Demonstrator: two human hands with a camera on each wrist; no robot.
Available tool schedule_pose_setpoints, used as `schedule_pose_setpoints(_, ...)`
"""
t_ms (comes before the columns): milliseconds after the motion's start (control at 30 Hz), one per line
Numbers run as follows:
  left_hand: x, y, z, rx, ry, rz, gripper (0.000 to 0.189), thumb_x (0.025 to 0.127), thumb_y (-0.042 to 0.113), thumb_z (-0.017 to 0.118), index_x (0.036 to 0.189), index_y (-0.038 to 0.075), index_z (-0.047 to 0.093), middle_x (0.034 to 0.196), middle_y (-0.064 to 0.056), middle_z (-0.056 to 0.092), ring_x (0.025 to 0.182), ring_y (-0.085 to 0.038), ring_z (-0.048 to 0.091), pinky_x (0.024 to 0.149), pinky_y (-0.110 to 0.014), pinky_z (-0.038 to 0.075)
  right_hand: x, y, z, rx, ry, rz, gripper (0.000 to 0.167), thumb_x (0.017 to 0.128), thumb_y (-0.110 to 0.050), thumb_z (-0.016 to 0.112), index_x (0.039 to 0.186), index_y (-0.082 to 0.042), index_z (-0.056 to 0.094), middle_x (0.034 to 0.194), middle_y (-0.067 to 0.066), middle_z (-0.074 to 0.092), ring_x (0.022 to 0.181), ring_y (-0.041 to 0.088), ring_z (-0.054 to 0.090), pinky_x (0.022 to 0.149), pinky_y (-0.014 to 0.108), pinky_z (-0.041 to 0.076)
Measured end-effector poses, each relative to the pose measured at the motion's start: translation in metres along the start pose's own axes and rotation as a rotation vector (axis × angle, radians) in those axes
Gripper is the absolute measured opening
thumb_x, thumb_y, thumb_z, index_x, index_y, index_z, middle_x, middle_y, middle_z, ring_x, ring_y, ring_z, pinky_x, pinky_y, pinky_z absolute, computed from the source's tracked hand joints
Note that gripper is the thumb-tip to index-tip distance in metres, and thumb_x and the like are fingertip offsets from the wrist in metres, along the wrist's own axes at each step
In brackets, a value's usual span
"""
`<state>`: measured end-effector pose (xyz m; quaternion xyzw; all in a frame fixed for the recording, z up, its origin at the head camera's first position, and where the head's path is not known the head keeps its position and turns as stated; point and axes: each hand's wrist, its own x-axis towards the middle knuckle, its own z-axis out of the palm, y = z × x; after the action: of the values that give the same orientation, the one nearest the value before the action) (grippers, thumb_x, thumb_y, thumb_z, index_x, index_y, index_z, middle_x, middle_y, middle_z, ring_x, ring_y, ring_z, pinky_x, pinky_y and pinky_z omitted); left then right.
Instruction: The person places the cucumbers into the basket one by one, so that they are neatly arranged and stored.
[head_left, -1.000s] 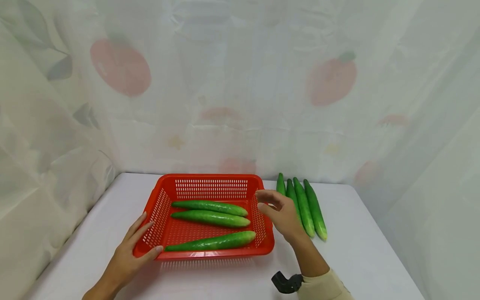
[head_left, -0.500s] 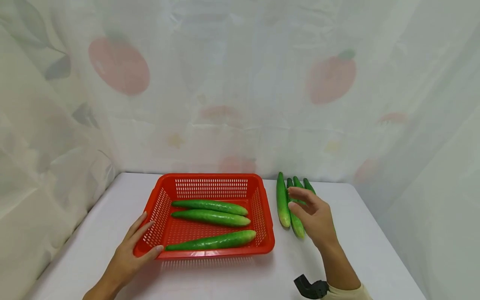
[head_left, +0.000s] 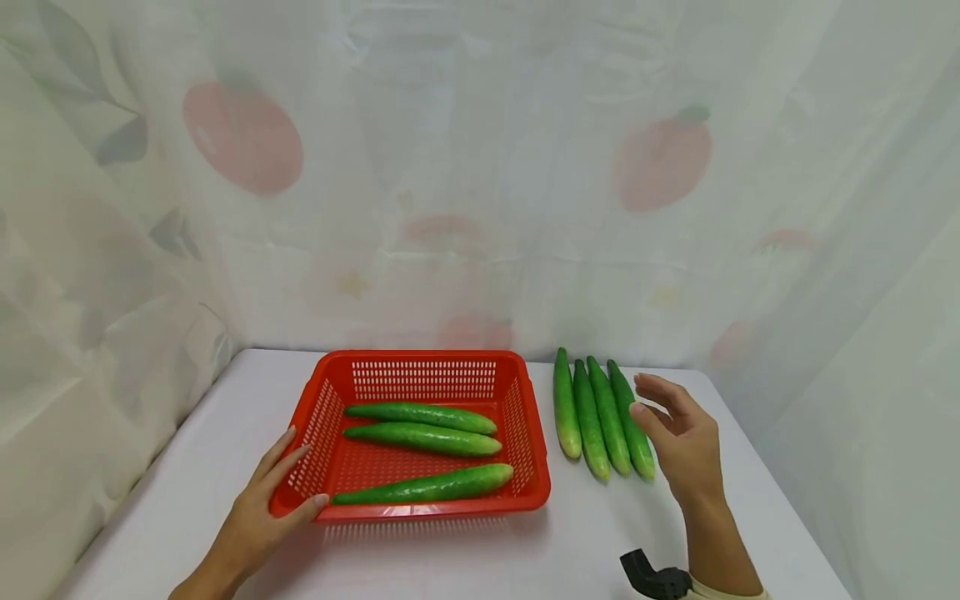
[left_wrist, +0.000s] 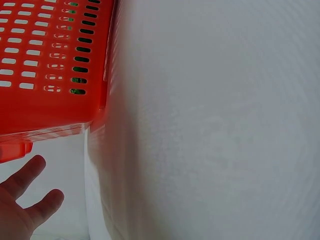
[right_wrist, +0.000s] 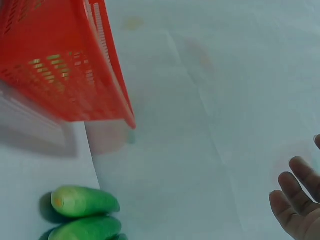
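Observation:
A red plastic basket (head_left: 435, 509) stands on the white table with three cucumbers (head_left: 423, 437) lying crosswise inside. My left hand (head_left: 251, 521) rests at its front left corner, fingers straight and spread along the left rim, thumb at the front rim. Those spread fingers also appear beside the basket in the left wrist view. To the basket's right, several cucumbers (head_left: 590, 421) lie side by side, pointing away from me. My right hand (head_left: 688, 446) hovers at the right end of this row, near the outermost cucumber (head_left: 628, 408), with loosely bent fingers and nothing in them.
A whitish curtain (head_left: 480, 208) with faded fruit prints hangs right behind the table's far edge and along both sides. A black strap-like piece (head_left: 656, 577) sits at my right wrist. Bare white tabletop (head_left: 585, 542) shows in front of the cucumber row.
My right hand has moved right, from above the basket's right rim across the cucumber row to its far right side. The left hand, basket and cucumbers have stayed put.

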<state>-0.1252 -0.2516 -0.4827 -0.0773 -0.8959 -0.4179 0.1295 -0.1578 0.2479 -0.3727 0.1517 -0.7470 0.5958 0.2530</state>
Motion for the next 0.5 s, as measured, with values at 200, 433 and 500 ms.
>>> schedule_pose_setpoints(200, 0.001, 0.001, 0.0, -0.009, -0.004, -0.001, 0.069, 0.083, 0.026, 0.078, 0.141, 0.007, 0.047, 0.157, 0.007, 0.02, 0.134, -0.006, 0.023, 0.088, -0.061, 0.033, -0.004, 0.011, -0.012, -0.047, 0.092, 0.05, 0.04, 0.088, 0.011, 0.062, 0.127, 0.006, 0.057, 0.125, 0.02, 0.056, 0.114, 0.021, 0.053, 0.088, 0.02, 0.045)
schedule_pose_setpoints(433, 0.001, 0.001, -0.001, 0.042, -0.011, -0.021, 0.069, 0.083, 0.029, 0.077, 0.142, 0.009, 0.047, 0.157, 0.008, 0.02, 0.133, -0.009, 0.025, 0.089, -0.049, 0.039, -0.008, 0.022, -0.023, -0.092, 0.141, 0.112, 0.041, 0.089, 0.009, 0.062, 0.129, 0.003, 0.057, 0.127, 0.017, 0.056, 0.112, 0.016, 0.054, 0.085, 0.017, 0.045)
schedule_pose_setpoints(500, 0.0, 0.001, -0.001, 0.057, -0.01, -0.026, 0.068, 0.083, 0.03, 0.077, 0.142, 0.01, 0.048, 0.157, 0.009, 0.02, 0.132, -0.008, 0.025, 0.089, -0.04, 0.039, -0.009, 0.025, -0.025, -0.099, 0.151, 0.138, 0.04, 0.09, 0.007, 0.062, 0.13, 0.002, 0.057, 0.127, 0.015, 0.056, 0.112, 0.016, 0.054, 0.085, 0.017, 0.045)
